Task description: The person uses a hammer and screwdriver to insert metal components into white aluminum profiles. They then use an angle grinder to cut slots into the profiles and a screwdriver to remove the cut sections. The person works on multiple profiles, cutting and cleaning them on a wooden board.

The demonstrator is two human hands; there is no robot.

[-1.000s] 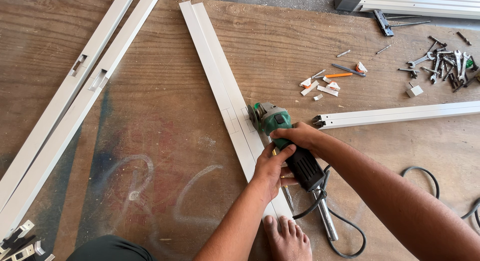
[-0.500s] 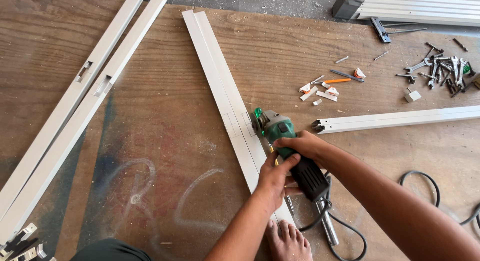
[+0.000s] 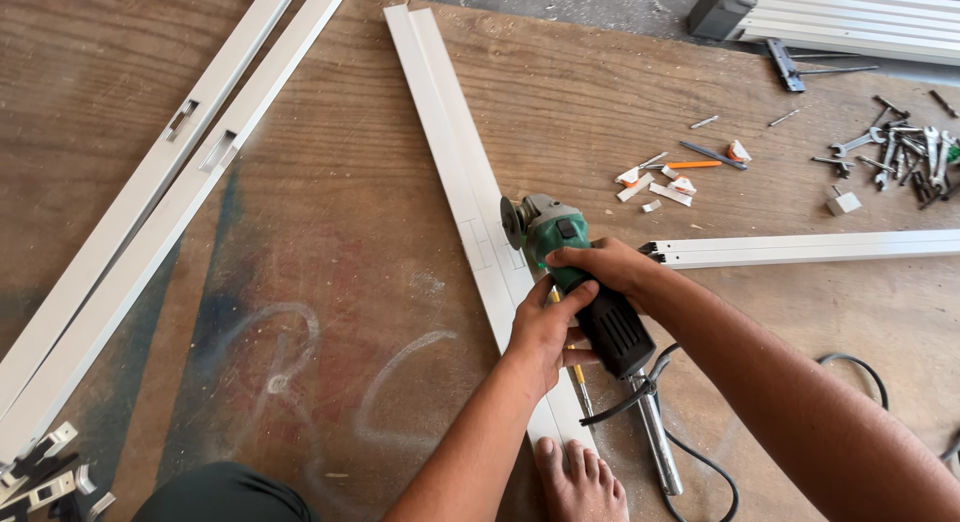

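A green and black angle grinder is held over a long white aluminium profile that lies on the wooden board. My right hand grips the grinder's green body from above. My left hand wraps its black rear handle from the left. The grinder's disc sits at the profile's right edge, next to pencil marks on the metal. My bare foot rests on the profile's near end. The grinder's black cord trails off to the lower right.
Two white profiles with slots lie diagonally at left. Another white profile lies at right. Wrenches and bits and small offcuts with an orange pencil are scattered at upper right. A metal tube and a screwdriver lie by my foot.
The grinder and both hands have moved slightly up along the profile. The grip of both hands looks the same.
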